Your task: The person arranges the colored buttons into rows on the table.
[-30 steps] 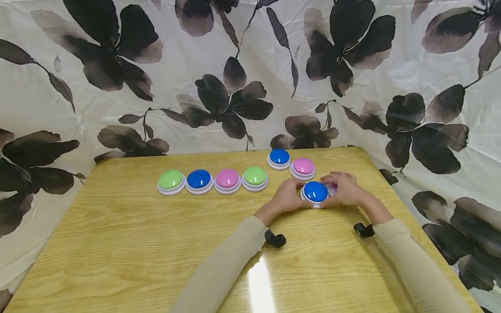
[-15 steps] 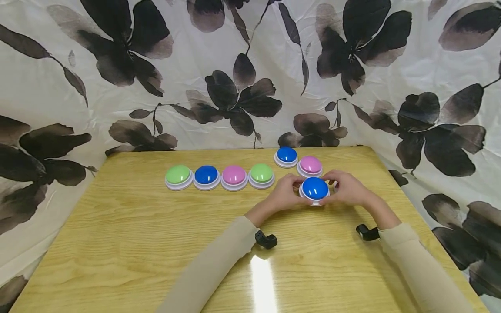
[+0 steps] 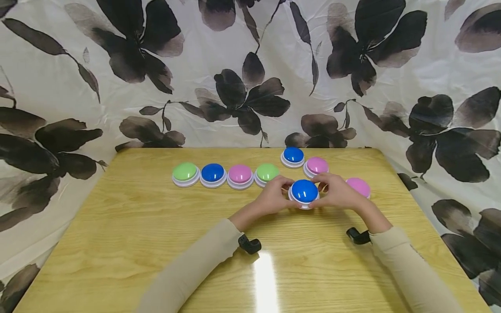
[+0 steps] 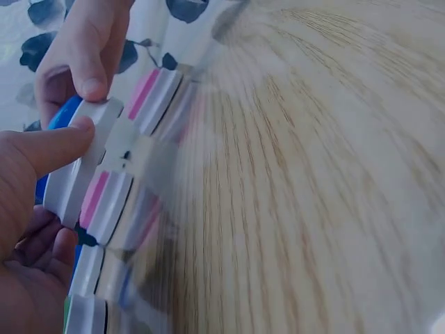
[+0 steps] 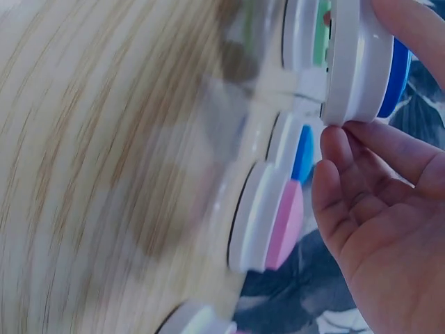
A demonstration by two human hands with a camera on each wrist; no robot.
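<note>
A blue dome push button (image 3: 304,190) with a white base is held between both hands, raised off the table as the wrist views show. My left hand (image 3: 272,196) grips its left side, the thumb lying on the white base (image 4: 80,167) in the left wrist view. From the other side my right hand (image 3: 339,192) pinches the same base (image 5: 358,62). Right behind the left hand is a green button (image 3: 267,172), partly covered by it. Farther back stand a pink button (image 3: 317,165) and another blue button (image 3: 293,155). A second pink button (image 3: 358,187) sits beyond the right hand, partly hidden.
Leftward along the row are a pink button (image 3: 240,174), a blue button (image 3: 213,173) and a green button (image 3: 185,172). They stand on a wooden table (image 3: 129,243). A flower-patterned cloth (image 3: 164,87) hangs behind the table's back edge.
Both hands have carried the blue button left, closer to the green button in the row. The pink button at the right has come into fuller view. The head view has shifted slightly.
</note>
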